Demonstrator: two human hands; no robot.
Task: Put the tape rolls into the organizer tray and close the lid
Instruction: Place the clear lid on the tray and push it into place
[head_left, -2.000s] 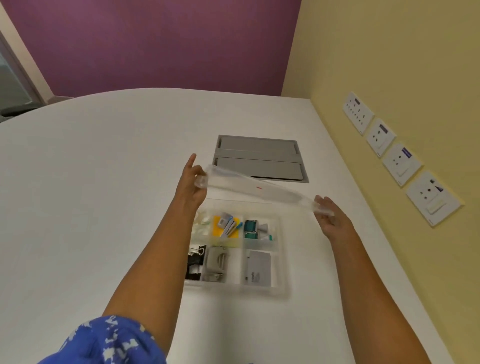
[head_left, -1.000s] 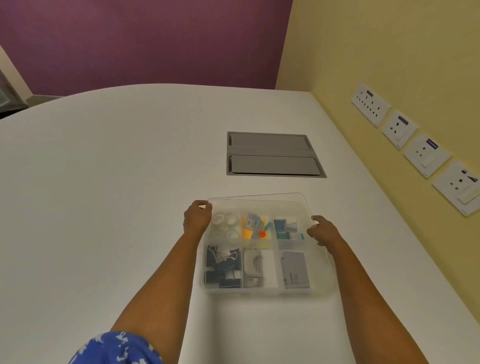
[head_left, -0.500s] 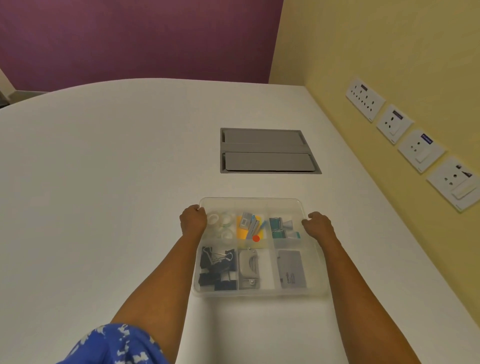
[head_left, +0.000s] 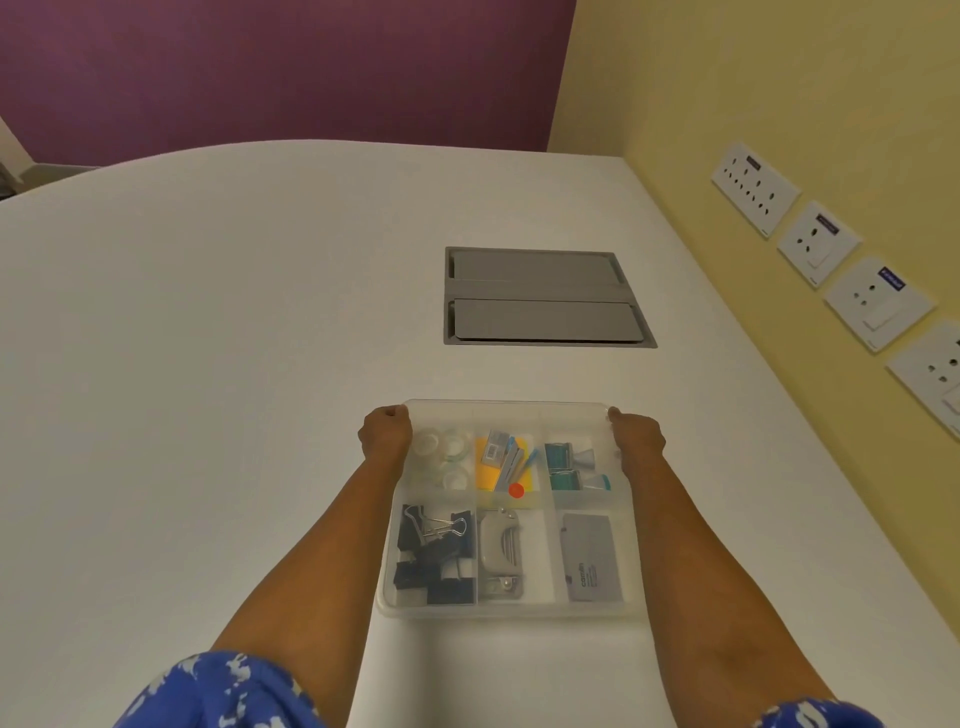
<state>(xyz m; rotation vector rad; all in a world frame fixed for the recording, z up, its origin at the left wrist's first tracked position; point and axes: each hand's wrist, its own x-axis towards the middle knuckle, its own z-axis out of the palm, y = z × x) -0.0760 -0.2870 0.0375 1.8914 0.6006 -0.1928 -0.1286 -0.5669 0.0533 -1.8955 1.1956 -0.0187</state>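
Both hands (head_left: 385, 437) at lid (head_left: 506, 410) corners

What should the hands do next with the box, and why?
Probably press the lid down at its far corners to snap it. The tape rolls already sit in the tray, the lid covers it, and the left hand and right hand grip those corners.
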